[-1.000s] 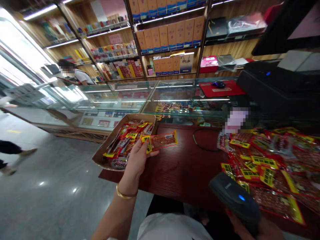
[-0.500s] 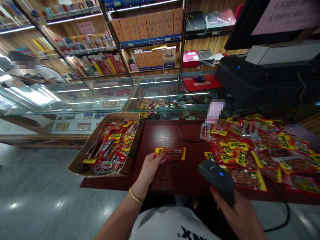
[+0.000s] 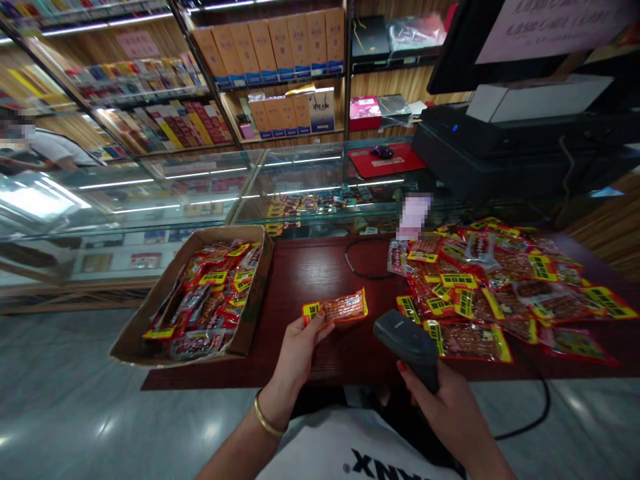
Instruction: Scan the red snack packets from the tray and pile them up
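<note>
Between the thumb and fingers of my left hand (image 3: 303,340) is a red and yellow snack packet (image 3: 345,307), held by its left end above the dark red table (image 3: 320,267). My right hand (image 3: 445,403) is wrapped round the handle of a black barcode scanner (image 3: 407,343), whose head points toward the packet from the right. To the left stands an open cardboard box (image 3: 254,300) with many similar packets inside. A loose heap of snack packets (image 3: 465,283) covers the table's right side.
Behind the table runs a glass display counter (image 3: 200,180) with a red mouse pad (image 3: 367,165) on top. A black machine (image 3: 505,150) and monitor (image 3: 455,63) stand at back right. The scanner cable (image 3: 543,407) hangs at the right. Another person (image 3: 65,147) is far left.
My left hand has raised and tilted the packet slightly toward the scanner. The scanner's blue light no longer shows. The view has shifted a little to the right.
</note>
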Demonstrator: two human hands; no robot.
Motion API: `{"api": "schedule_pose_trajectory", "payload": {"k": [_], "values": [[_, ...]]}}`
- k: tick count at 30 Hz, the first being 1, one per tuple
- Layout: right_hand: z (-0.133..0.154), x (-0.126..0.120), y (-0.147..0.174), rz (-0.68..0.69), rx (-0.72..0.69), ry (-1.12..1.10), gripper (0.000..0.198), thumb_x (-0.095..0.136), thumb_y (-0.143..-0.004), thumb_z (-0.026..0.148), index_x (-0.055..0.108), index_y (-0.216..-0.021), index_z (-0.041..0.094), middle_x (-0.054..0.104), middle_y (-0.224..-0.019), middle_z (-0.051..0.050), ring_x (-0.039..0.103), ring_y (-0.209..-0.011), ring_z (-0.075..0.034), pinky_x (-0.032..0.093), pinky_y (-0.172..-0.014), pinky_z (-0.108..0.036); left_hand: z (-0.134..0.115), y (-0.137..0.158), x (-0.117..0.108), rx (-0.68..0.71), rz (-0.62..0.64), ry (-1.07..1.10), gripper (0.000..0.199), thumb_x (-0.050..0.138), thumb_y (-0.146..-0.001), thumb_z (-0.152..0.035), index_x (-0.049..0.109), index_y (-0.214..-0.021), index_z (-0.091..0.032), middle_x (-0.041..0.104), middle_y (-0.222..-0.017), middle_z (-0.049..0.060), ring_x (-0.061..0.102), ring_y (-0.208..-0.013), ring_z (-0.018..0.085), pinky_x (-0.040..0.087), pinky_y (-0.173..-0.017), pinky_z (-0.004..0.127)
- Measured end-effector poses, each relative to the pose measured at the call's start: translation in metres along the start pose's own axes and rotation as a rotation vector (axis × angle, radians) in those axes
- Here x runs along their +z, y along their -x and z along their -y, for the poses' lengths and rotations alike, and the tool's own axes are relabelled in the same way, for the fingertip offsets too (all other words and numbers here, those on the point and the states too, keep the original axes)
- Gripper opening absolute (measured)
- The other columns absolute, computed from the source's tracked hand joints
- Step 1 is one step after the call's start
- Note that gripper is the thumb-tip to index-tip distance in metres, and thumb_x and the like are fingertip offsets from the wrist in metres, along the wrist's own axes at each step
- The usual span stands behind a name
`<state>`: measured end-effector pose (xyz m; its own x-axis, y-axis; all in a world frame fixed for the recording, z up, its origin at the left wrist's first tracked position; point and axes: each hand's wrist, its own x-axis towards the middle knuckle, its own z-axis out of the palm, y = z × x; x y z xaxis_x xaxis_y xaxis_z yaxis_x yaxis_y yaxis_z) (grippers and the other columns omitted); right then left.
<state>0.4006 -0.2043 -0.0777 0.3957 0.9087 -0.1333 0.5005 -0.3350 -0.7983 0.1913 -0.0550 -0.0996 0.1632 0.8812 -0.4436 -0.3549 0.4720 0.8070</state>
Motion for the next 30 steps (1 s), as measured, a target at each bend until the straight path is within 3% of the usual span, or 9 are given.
{"api": "schedule_pose_trajectory", "payload": {"k": [7, 11, 14, 17, 20, 22, 24, 26, 30], "values": [[-0.002, -0.006, 0.000, -0.030, 0.010, -0.002, 0.045, 0.053, -0.094, 0.061, 0.072, -0.093, 0.021, 0.070, -0.055, -0.001, 0.069, -0.051, -0.024, 0.050, -0.054, -0.031, -0.004, 0.003, 0.012, -0.071, 0.024, 0.005, 0.026, 0.085, -0.077, -0.028, 0.078, -0.094, -0.010, 0.078, -0.109, 0.013, 0.074, -0.100, 0.023, 0.062, -0.095, 0.039], [-0.011, -0.014, 0.007, -0.131, 0.031, -0.051, 0.042, 0.053, -0.093, 0.060, 0.070, -0.088, 0.022, 0.069, -0.054, -0.001, 0.067, -0.051, -0.023, 0.049, -0.053, -0.030, 0.002, -0.005, 0.044, -0.176, 0.081, 0.058, 0.011, 0.072, -0.087, -0.017, 0.075, -0.097, -0.012, 0.077, -0.109, 0.013, 0.075, -0.095, 0.022, 0.066, -0.085, 0.036], [-0.019, -0.022, 0.017, -0.239, 0.103, -0.111, 0.040, 0.056, -0.091, 0.059, 0.065, -0.075, 0.023, 0.066, -0.053, 0.000, 0.065, -0.050, -0.021, 0.048, -0.051, -0.029, 0.007, -0.020, 0.094, -0.244, 0.192, 0.123, 0.015, 0.065, -0.091, -0.013, 0.072, -0.103, -0.012, 0.075, -0.114, 0.013, 0.074, -0.094, 0.021, 0.066, -0.081, 0.033], [-0.028, -0.028, 0.025, -0.326, 0.173, -0.177, 0.039, 0.059, -0.089, 0.059, 0.062, -0.071, 0.024, 0.065, -0.052, 0.001, 0.063, -0.048, -0.019, 0.047, -0.049, -0.027, 0.007, -0.041, 0.163, -0.336, 0.288, 0.180, 0.014, 0.062, -0.091, -0.011, 0.069, -0.104, -0.013, 0.075, -0.110, 0.012, 0.074, -0.090, 0.018, 0.065, -0.080, 0.029], [-0.037, -0.032, 0.031, -0.338, 0.207, -0.181, 0.045, 0.060, -0.086, 0.065, 0.062, -0.069, 0.024, 0.065, -0.050, 0.000, 0.063, -0.048, -0.019, 0.048, -0.048, -0.027, 0.006, -0.059, 0.229, -0.418, 0.403, 0.200, 0.014, 0.060, -0.092, -0.014, 0.066, -0.104, -0.013, 0.074, -0.107, 0.013, 0.074, -0.091, 0.018, 0.063, -0.084, 0.030], [-0.041, -0.033, 0.033, -0.319, 0.215, -0.175, 0.048, 0.060, -0.085, 0.069, 0.063, -0.070, 0.023, 0.067, -0.052, -0.001, 0.065, -0.049, -0.020, 0.050, -0.049, -0.027, 0.008, -0.064, 0.255, -0.476, 0.445, 0.167, 0.014, 0.057, -0.093, -0.018, 0.064, -0.103, -0.011, 0.071, -0.108, 0.017, 0.074, -0.093, 0.021, 0.063, -0.085, 0.033], [-0.044, -0.033, 0.034, -0.289, 0.206, -0.177, 0.050, 0.059, -0.086, 0.070, 0.064, -0.071, 0.022, 0.068, -0.053, -0.002, 0.066, -0.050, -0.021, 0.050, -0.049, -0.027, 0.011, -0.061, 0.258, -0.514, 0.449, 0.109, 0.012, 0.055, -0.092, -0.018, 0.062, -0.098, -0.011, 0.069, -0.111, 0.019, 0.074, -0.091, 0.022, 0.062, -0.084, 0.035], [-0.046, -0.032, 0.033, -0.251, 0.195, -0.174, 0.052, 0.057, -0.087, 0.071, 0.064, -0.071, 0.022, 0.069, -0.054, -0.003, 0.066, -0.050, -0.021, 0.050, -0.049, -0.027, 0.012, -0.053, 0.238, -0.500, 0.479, 0.064, 0.009, 0.057, -0.090, -0.017, 0.061, -0.096, -0.013, 0.069, -0.115, 0.019, 0.074, -0.090, 0.021, 0.062, -0.084, 0.035], [-0.046, -0.029, 0.027, -0.211, 0.183, -0.122, 0.051, 0.056, -0.086, 0.070, 0.066, -0.073, 0.022, 0.071, -0.057, -0.004, 0.067, -0.052, -0.022, 0.051, -0.052, -0.029, -0.012, -0.027, 0.151, -0.234, 0.588, -0.056, 0.036, 0.069, -0.085, -0.023, 0.064, -0.120, -0.017, 0.068, -0.131, 0.015, 0.072, -0.105, 0.024, 0.058, -0.091, 0.037]]}}
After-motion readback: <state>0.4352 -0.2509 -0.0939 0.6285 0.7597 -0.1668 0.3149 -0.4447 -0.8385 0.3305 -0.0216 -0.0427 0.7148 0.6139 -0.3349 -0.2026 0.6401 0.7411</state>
